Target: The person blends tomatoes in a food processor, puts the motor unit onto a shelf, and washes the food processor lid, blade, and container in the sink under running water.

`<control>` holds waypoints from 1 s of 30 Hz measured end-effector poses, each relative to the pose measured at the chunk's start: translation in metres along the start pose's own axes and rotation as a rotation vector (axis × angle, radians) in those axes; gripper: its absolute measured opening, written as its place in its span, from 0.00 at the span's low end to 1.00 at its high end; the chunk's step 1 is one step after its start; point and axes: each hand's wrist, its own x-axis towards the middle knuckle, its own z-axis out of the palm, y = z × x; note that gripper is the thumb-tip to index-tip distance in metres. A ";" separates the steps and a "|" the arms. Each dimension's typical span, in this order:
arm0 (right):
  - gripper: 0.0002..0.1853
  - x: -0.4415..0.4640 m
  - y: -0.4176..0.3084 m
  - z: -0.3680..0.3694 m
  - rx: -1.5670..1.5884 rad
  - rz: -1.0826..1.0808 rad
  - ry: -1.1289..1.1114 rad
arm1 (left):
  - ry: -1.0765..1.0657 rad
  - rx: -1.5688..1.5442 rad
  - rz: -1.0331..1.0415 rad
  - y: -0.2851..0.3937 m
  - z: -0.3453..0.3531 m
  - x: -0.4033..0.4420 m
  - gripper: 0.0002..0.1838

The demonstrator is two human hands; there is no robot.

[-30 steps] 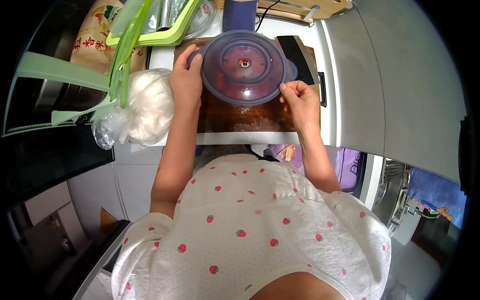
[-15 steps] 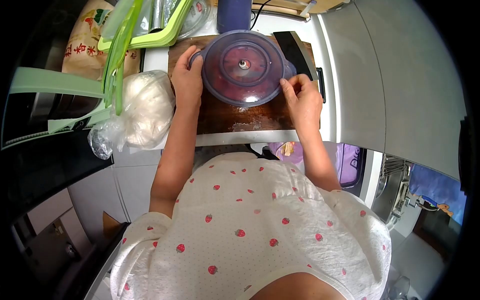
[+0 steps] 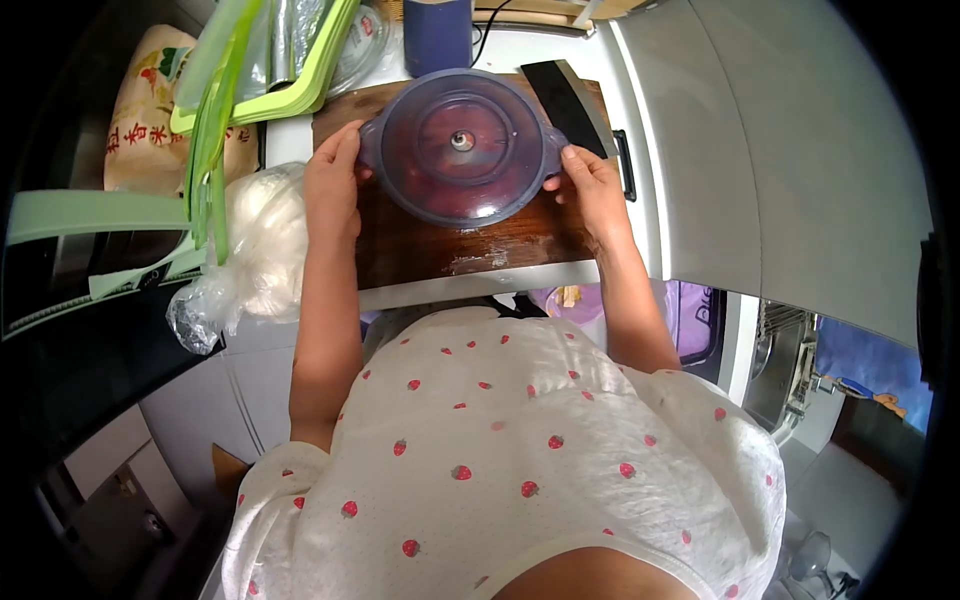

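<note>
Holding the bowl [image 3: 462, 170] over the board [image 3: 430, 248] by opposite handles [image 3: 553, 148], with left hand [image 3: 333, 185] toward the board's left and right hand [image 3: 594, 188] toward its right, probably to keep it level.

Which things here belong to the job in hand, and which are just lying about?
In use:
purple container, tabs held by left hand and right hand
wooden board beneath

Apparently lying about:
dark blade
plastic bag
green stalks
green tray
printed sack
</note>
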 end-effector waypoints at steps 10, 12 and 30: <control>0.13 0.002 0.002 0.000 0.118 0.048 -0.073 | -0.111 -0.072 0.008 -0.003 0.003 0.015 0.15; 0.13 -0.001 0.000 0.000 0.183 0.083 -0.046 | -0.102 -0.069 0.012 -0.004 0.000 0.016 0.15; 0.22 0.016 -0.020 0.006 -0.665 -0.594 0.263 | -0.086 0.015 0.037 0.005 0.008 0.000 0.15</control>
